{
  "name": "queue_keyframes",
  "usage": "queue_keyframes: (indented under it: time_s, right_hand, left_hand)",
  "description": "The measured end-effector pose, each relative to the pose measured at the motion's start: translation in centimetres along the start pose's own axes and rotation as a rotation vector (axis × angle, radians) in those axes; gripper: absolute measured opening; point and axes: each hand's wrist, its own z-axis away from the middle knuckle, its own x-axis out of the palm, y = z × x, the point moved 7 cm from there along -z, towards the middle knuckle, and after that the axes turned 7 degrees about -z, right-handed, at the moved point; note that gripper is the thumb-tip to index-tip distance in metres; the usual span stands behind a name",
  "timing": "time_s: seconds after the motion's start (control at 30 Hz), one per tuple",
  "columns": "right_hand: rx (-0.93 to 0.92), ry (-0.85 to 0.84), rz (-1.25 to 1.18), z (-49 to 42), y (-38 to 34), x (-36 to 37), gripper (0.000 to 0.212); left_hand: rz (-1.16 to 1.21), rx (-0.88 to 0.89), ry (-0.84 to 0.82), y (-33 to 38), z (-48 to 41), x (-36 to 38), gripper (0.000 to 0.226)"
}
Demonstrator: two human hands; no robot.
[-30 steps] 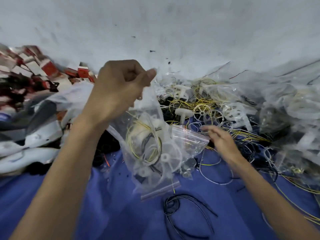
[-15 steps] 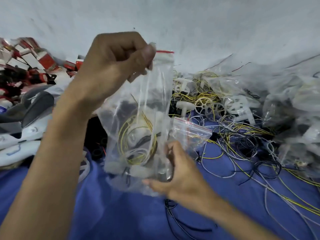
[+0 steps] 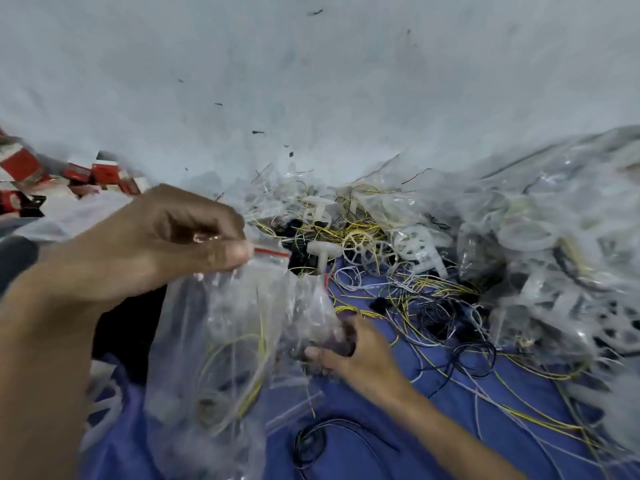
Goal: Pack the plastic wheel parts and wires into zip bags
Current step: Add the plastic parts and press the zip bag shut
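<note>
head view: the left hand [image 3: 166,237] is raised at mid-left and pinches the top of a clear zip bag [image 3: 225,341] between thumb and curled fingers, right at its red seal strip [image 3: 272,252]. held by the mouth like this, the bag hangs down so that its load settles to the bottom and the opening stays uppermost, which likely suits either adding more or pressing the seal. inside the bag, yellow and white wires [image 3: 249,358] show in loops; pale rounded pieces lie lower down, too blurred to name surely. the right hand [image 3: 353,351] is lower and to the right, well apart from the left, its thumb and curled fingers closed on the bag's lower right side, probably to steady it or to feel the contents into place. the left forearm rises steeply from the lower left with the wrist bent forward; the right forearm comes in from the lower right, low over the blue cloth [image 3: 381,427].

beyond the hands, loose wires [image 3: 433,306] in yellow, white and black sprawl on the cloth, and white plastic wheel parts [image 3: 367,247] lie tangled among them, not yet packed. a heap of filled clear bags [image 3: 536,237] rises at the right. red and white boxes [image 3: 104,174] sit at the far left. a black wire coil [image 3: 311,441] lies on the cloth just below the bag.
</note>
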Motion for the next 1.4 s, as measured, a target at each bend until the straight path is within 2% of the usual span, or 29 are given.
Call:
queue_keyframes:
  time_s: [0.1,0.17,0.2,0.3,0.47,0.53,0.63,0.73,0.83,1.0,1.07,1.17,1.23,1.3,1.4]
  right_hand:
    - [-0.026,-0.059,0.308,-1.0,0.2,0.2,0.045]
    - [-0.118,-0.099,0.496,-0.7,-0.8,0.8,0.030]
    - [-0.164,-0.097,0.558,-0.7,-1.1,1.0,0.022]
    - [-0.207,-0.040,0.602,-0.8,-1.9,0.0,0.019]
    - [-0.224,0.179,0.320,-0.7,-3.8,-4.1,0.016]
    - [-0.158,0.210,0.035,-0.8,-4.5,-5.5,0.019]
    - [0.035,0.093,-0.557,-1.3,-4.8,-5.6,0.021]
    - [0.182,-0.096,-0.900,-1.7,-6.2,-4.8,0.013]
    - [0.208,-0.133,-1.046,-2.4,-8.0,-4.6,0.018]
    - [0.109,-0.093,-1.172,-3.6,-11.5,-5.0,0.013]
    - [0.007,-0.188,-1.044,-3.7,-13.3,-4.7,0.015]
    - [-0.172,-0.306,-0.472,-2.9,-14.5,-3.3,0.017]
    - [-0.202,-0.341,-0.315,-2.7,-14.6,-3.6,0.018]
    - [-0.196,-0.495,-0.169,-2.4,-14.7,-3.5,0.024]
    - [-0.134,-0.824,0.141,-0.7,-14.9,-2.1,0.027]
  left_hand:
    - [-0.038,0.122,0.024,4.6,-0.4,1.5,0.027]
    - [-0.087,0.180,-0.011,7.0,-0.4,2.5,0.030]
    - [-0.122,0.196,-0.030,7.6,-0.4,2.7,0.030]
    - [-0.204,0.161,-0.042,7.2,-0.2,2.3,0.030]
    - [-0.250,0.010,-0.065,3.3,0.0,1.9,0.037]
    - [-0.257,-0.061,-0.155,1.7,-0.1,2.8,0.036]
    - [-0.213,-0.157,-0.296,0.1,-0.2,4.3,0.045]
    - [-0.120,-0.157,-0.360,0.1,-0.1,5.0,0.037]
    - [-0.109,-0.103,-0.395,0.5,0.0,5.6,0.024]
    - [-0.064,0.003,-0.365,2.5,-0.6,6.0,0.022]
    - [-0.057,0.031,-0.322,3.1,-1.0,6.1,0.024]
    - [-0.060,0.035,-0.249,3.6,-1.2,6.0,0.022]
    - [-0.045,0.056,-0.217,4.0,-1.3,5.7,0.024]
    - [-0.024,0.066,-0.146,4.1,-1.4,5.1,0.029]
    - [-0.015,0.107,-0.098,4.7,-1.5,4.9,0.032]
